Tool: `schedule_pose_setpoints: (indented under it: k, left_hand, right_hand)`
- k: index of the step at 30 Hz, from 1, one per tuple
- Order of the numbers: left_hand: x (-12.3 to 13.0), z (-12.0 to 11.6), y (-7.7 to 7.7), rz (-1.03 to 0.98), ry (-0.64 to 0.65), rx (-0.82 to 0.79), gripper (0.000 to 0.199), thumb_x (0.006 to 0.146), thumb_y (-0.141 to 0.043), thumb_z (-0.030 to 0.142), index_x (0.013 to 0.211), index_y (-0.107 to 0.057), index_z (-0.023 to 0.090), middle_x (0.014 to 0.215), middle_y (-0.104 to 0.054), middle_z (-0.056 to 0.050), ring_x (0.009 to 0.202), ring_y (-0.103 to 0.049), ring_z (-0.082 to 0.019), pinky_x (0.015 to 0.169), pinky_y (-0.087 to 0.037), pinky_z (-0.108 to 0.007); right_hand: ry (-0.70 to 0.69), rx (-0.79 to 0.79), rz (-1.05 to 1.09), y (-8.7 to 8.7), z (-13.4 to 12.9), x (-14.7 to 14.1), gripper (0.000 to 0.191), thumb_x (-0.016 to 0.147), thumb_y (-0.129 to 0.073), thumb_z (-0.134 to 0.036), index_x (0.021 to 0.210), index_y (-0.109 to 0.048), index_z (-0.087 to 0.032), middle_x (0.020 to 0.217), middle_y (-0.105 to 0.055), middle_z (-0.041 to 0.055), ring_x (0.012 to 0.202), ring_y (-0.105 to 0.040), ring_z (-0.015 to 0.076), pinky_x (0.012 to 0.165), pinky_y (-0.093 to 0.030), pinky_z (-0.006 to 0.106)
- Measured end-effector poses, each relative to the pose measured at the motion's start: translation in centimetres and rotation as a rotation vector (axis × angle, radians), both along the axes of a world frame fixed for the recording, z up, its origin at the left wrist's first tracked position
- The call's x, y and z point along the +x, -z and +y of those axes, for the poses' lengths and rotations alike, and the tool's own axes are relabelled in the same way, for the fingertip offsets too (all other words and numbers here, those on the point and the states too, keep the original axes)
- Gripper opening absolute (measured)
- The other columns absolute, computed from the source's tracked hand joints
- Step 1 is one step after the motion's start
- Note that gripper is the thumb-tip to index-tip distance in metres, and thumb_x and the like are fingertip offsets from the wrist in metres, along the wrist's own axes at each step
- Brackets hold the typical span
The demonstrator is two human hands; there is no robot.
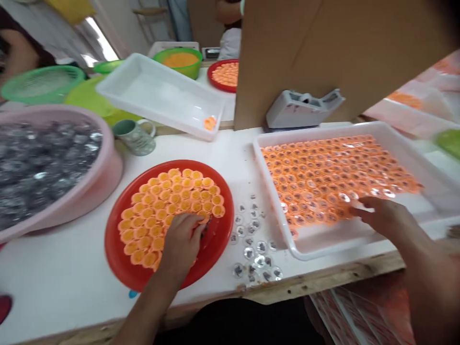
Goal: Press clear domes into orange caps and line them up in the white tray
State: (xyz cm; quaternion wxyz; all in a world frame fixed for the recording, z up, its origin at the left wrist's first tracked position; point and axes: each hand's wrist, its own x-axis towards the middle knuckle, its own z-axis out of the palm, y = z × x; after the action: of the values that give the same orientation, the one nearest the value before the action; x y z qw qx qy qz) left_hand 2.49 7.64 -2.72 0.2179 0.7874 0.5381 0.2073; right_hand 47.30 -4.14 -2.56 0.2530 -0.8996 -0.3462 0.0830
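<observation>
My left hand (183, 239) is over the red plate (213, 249), its fingers pinched at an orange piece near the right side of the plate's rows of small round orange pieces (165, 196). My right hand (384, 215) reaches into the white tray (319, 244) at the front edge of its tightly packed orange pieces (323, 172), which have clear discs on top. The fingertips there are close together; what they hold is too small to make out. Loose clear discs (260, 247) with dark marks lie on the table between plate and tray.
A pink tub (108, 163) of dark shiny items stands at the left, beside a mug (134, 136). Behind are a tilted white tray (154, 96), a tape dispenser (304, 109), a cardboard panel (287, 48) and green baskets (43, 84). Other people are partly visible at the back.
</observation>
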Motion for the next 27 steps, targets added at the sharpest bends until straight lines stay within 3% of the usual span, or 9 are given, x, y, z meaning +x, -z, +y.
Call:
schedule_pose_setpoints:
  k: [2, 4, 6, 9, 11, 13, 19, 24, 27]
  left_hand:
    - [0.5, 0.3, 0.2, 0.078, 0.034, 0.047, 0.014, 0.087, -0.054, 0.019, 0.085, -0.067, 0.023, 0.090, -0.065, -0.005, 0.089, -0.059, -0.024, 0.078, -0.050, -0.037]
    - [1.3, 0.6, 0.5, 0.109, 0.056, 0.057, 0.010, 0.085, -0.057, 0.016, 0.087, -0.065, 0.021, 0.091, -0.062, -0.006, 0.090, -0.055, -0.024, 0.078, -0.049, -0.037]
    - [2.1, 1.0, 0.9, 0.130, 0.095, 0.068, 0.008, 0.084, -0.058, 0.014, 0.087, -0.064, 0.019, 0.091, -0.058, -0.007, 0.089, -0.052, -0.025, 0.077, -0.048, -0.038]
    - [3.0, 1.5, 1.5, 0.158, 0.162, 0.081, 0.010, 0.084, -0.055, 0.012, 0.085, -0.063, 0.018, 0.090, -0.055, -0.008, 0.089, -0.048, -0.025, 0.077, -0.046, -0.039]
    - [3.2, 1.7, 1.8, 0.180, 0.207, 0.082, 0.016, 0.084, -0.052, 0.007, 0.087, -0.063, 0.018, 0.090, -0.055, -0.008, 0.089, -0.047, -0.025, 0.076, -0.045, -0.039]
    - [3.1, 1.7, 1.9, 0.201, 0.247, 0.080, 0.024, 0.083, -0.047, 0.003, 0.090, -0.063, 0.018, 0.091, -0.055, -0.008, 0.089, -0.047, -0.025, 0.076, -0.044, -0.039]
    - [2.4, 1.1, 0.5, 0.231, 0.343, 0.065, 0.029, 0.082, -0.040, -0.003, 0.083, -0.061, 0.018, 0.088, -0.057, -0.007, 0.085, -0.048, -0.023, 0.073, -0.043, -0.037]
    - [2.0, 1.0, 0.0, 0.230, 0.390, 0.063, 0.032, 0.084, -0.038, -0.003, 0.090, -0.062, 0.018, 0.091, -0.058, -0.007, 0.089, -0.049, -0.023, 0.076, -0.043, -0.037]
    - [2.0, 1.4, 0.3, 0.234, 0.406, 0.063, 0.029, 0.084, -0.040, 0.000, 0.085, -0.062, 0.018, 0.090, -0.057, -0.007, 0.090, -0.048, -0.024, 0.075, -0.043, -0.036]
  right_hand:
    - [-0.046, -0.111, -0.070, -0.1, -0.8, -0.3, 0.015, 0.066, -0.079, -0.037, 0.064, -0.073, -0.024, 0.069, -0.073, 0.0099, 0.058, -0.064, 0.0155, 0.058, -0.037, 0.039]
    - [-0.095, -0.175, -0.165, -0.9, -1.6, -2.4, 0.013, 0.067, -0.078, -0.035, 0.078, -0.074, -0.030, 0.077, -0.075, 0.0094, 0.064, -0.066, 0.0182, 0.060, -0.039, 0.040]
    - [-0.194, -0.125, -0.179, -1.9, -2.4, -6.7, 0.019, 0.073, -0.073, -0.034, 0.091, -0.073, -0.033, 0.081, -0.075, 0.0097, 0.067, -0.068, 0.0203, 0.060, -0.042, 0.039]
    - [-0.454, 0.105, 0.007, -2.6, -2.6, -15.4, 0.016, 0.085, -0.060, -0.037, 0.097, -0.070, -0.033, 0.090, -0.074, 0.0063, 0.070, -0.069, 0.0215, 0.062, -0.051, 0.037]
    - [-0.663, 0.097, 0.182, -2.0, -1.9, -20.5, 0.018, 0.091, -0.053, -0.030, 0.101, -0.068, -0.030, 0.089, -0.071, 0.0052, 0.074, -0.069, 0.0213, 0.065, -0.053, 0.035]
    - [-0.775, 0.046, 0.246, -0.7, -0.5, -23.8, 0.023, 0.094, -0.046, -0.022, 0.102, -0.067, -0.026, 0.087, -0.067, 0.0056, 0.075, -0.067, 0.0200, 0.065, -0.053, 0.032]
    - [-0.716, 0.045, -0.013, 3.5, 4.6, -26.0, 0.024, 0.091, -0.048, -0.014, 0.100, -0.068, -0.022, 0.092, -0.063, 0.0073, 0.082, -0.063, 0.0203, 0.067, -0.048, 0.030]
    - [-0.765, 0.021, -0.087, 4.1, 6.0, -26.4, 0.014, 0.090, -0.054, -0.019, 0.092, -0.068, -0.021, 0.086, -0.062, 0.0073, 0.086, -0.058, 0.0236, 0.073, -0.046, 0.033]
    - [-0.759, 0.021, -0.076, 3.9, 5.9, -26.7, 0.015, 0.090, -0.053, -0.016, 0.089, -0.068, -0.019, 0.086, -0.062, 0.0094, 0.087, -0.056, 0.0250, 0.076, -0.045, 0.035]
